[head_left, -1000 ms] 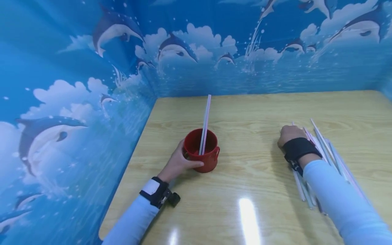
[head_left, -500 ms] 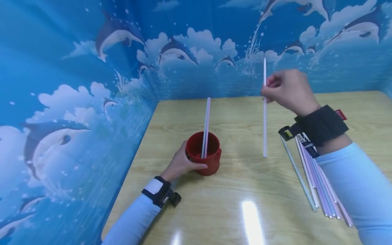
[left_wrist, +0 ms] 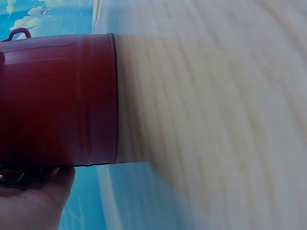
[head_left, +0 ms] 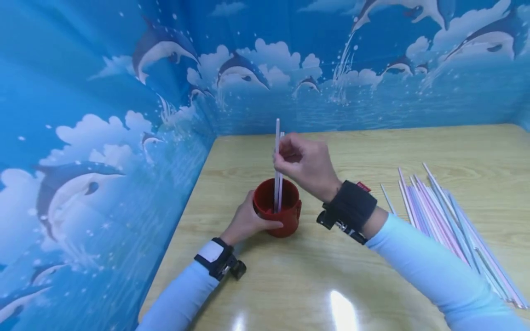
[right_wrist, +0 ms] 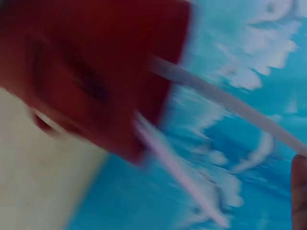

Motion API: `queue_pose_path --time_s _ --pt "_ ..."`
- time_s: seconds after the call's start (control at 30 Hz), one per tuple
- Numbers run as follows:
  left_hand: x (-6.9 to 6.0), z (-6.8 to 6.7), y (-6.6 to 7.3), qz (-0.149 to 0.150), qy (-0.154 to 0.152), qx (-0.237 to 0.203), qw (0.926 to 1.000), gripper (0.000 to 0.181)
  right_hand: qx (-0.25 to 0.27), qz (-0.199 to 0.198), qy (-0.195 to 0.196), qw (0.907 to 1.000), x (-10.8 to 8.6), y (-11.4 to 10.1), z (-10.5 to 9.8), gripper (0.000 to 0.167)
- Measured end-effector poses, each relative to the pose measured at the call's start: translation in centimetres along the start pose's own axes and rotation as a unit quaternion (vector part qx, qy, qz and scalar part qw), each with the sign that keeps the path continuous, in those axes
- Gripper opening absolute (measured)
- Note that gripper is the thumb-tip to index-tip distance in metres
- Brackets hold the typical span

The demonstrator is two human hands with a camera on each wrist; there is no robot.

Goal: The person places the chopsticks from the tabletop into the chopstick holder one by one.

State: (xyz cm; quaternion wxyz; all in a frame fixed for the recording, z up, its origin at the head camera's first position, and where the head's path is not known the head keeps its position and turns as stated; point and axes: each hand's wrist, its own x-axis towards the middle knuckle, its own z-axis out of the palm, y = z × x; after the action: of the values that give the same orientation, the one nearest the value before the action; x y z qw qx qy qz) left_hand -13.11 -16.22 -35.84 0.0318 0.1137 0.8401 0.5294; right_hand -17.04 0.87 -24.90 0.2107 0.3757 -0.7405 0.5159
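A red cup stands upright on the table; my left hand grips its left side, with the thumb across the front. In the left wrist view the cup fills the left, my left hand below it. My right hand pinches a pale stick upright, its lower end inside the cup's mouth. Other thin sticks lean in the cup beside it. In the right wrist view, blurred, the held stick crosses the red cup, near my right hand's fingertip; a pink stick protrudes below.
Several pale, pink and bluish sticks lie in a loose bundle on the wooden table at the right, partly under my right forearm. A blue curtain with dolphins hangs along the back and left edges of the table.
My right hand has risen from the bundle with one stick and moved left to the cup. My left hand keeps its grip on the cup.
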Motion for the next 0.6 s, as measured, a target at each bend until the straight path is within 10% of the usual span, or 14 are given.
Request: queue_pose_path --time_s 0.3,0.6 --pt "-0.1 0.7 -0.1 -0.004 -0.010 0.019 0.9998 0.089 -0.011 0.170 -0.039 0.9846 -3.6 4.4 1.7 0.010" --pt "-0.4 0.1 -0.2 -0.014 0.019 0.020 0.9995 0.092 0.018 0.279 -0.055 0.9585 -2.9 6.0 -3.2 0.021"
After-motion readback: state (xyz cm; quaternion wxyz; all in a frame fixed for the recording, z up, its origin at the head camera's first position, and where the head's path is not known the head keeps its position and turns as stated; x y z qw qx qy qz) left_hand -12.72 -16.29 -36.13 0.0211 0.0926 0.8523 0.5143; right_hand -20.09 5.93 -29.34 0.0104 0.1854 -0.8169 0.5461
